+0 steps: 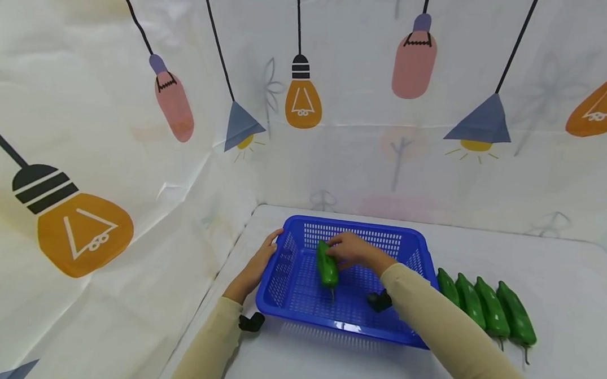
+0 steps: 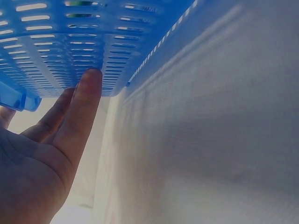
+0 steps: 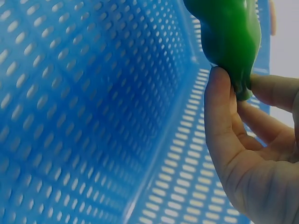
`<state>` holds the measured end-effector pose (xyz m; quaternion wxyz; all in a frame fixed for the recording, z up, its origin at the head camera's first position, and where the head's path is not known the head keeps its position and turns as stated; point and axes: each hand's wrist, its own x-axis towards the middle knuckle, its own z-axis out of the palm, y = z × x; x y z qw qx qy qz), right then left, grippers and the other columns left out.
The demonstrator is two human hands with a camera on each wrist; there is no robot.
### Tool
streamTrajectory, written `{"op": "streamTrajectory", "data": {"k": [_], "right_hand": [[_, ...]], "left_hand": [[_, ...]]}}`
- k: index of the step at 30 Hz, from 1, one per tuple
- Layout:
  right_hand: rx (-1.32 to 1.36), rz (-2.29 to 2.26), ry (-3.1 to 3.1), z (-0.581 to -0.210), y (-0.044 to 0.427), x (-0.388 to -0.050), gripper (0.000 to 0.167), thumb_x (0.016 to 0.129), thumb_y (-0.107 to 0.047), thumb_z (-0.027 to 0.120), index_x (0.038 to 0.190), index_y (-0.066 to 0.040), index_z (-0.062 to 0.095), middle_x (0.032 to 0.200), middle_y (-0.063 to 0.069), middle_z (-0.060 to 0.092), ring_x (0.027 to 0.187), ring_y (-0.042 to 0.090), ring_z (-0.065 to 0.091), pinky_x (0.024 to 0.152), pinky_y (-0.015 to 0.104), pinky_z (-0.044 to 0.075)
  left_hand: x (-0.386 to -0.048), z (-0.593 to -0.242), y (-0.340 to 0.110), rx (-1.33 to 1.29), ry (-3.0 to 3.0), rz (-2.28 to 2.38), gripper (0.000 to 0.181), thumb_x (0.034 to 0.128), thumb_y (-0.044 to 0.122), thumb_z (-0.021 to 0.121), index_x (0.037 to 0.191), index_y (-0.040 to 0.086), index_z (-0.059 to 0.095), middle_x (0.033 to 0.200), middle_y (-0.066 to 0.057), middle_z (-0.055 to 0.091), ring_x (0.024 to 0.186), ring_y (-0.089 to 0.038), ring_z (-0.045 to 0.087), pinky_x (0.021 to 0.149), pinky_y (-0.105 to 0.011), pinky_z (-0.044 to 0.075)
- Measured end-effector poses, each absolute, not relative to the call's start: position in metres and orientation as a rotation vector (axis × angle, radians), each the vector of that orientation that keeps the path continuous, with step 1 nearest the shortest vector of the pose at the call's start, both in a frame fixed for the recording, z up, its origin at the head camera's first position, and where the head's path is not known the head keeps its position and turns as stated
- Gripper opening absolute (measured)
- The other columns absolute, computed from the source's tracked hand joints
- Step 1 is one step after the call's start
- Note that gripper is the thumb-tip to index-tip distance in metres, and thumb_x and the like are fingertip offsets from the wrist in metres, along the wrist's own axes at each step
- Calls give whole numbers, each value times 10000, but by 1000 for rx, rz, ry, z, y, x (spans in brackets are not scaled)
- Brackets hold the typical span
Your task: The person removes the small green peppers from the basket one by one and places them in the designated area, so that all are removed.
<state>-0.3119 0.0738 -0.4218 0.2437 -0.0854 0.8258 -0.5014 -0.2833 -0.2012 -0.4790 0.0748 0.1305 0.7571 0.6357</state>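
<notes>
In the head view a blue perforated plastic basket (image 1: 345, 326) stands on the white table. My right hand (image 1: 355, 251) reaches into it and pinches a green pepper (image 1: 327, 267) near its narrow end. The pepper's stem points toward me. The right wrist view shows thumb and fingertips closed on the pepper's tapered end (image 3: 233, 42), inside the basket walls. My left hand (image 1: 256, 266) rests against the basket's left side. In the left wrist view its fingers (image 2: 77, 121) look nearly straight, and a fingertip touches the slotted outer wall. The thumb is mostly hidden there.
Several green peppers (image 1: 494, 311) lie side by side on the white table (image 1: 568, 291), just right of the basket. My right forearm partly covers that row. A white sheet (image 1: 356, 158) printed with lamps rises behind the table and along its left.
</notes>
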Motion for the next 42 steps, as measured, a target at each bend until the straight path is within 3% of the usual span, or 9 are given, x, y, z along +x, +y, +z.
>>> {"op": "streamTrajectory", "data": {"k": [30,42], "right_hand": [[-328,-1438,2277,-381,161,-283,479,1046,-98,532,1456,126,427,1373,326,523,1193,455,595,855,486,559],[-358,-1476,2295,-376,192,-275,529,1053,-152,532,1488,113,388,1381,332,512,1149,409,627,849,477,563]], "left_hand": [[-286,-482,-205,422,2244,1916,506,1124,313,258,1616,205,214,1655,-132,186,1420,-343,277,1151,-545,182],[-285,-480,-204,426,2250,1908,502,1123,290,256,1615,198,213,1659,-132,186,1444,-338,258,1162,-554,166]]}}
